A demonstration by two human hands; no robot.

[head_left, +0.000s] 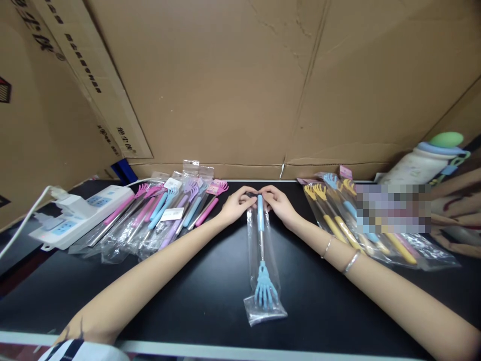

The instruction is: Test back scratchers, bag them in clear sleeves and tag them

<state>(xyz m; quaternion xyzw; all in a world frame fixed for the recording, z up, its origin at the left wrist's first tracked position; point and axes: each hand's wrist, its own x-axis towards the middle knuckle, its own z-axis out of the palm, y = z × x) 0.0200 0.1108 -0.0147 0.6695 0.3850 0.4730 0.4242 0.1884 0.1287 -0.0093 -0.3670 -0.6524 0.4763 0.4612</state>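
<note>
A blue back scratcher [265, 285] with a hand-shaped head lies in a clear plastic bag [278, 312] on the black table, its head towards me and its handle pointing away. My left hand [239, 204] pinches the far end of the bag from the left, close to the handle's tip. From the right, my right hand [277, 205] pinches the same end, with two silver bangles on that wrist. The fingers of both hands nearly meet there, and they partly hide what they grip.
Bagged pink, blue and purple back scratchers [175, 210] lie left of my hands, beside a white power strip [88, 213]. On the right are bagged yellow and blue ones [334, 220] and a white bottle [417, 163]. A cardboard wall [210, 90] stands behind. Another person's hand shows far right.
</note>
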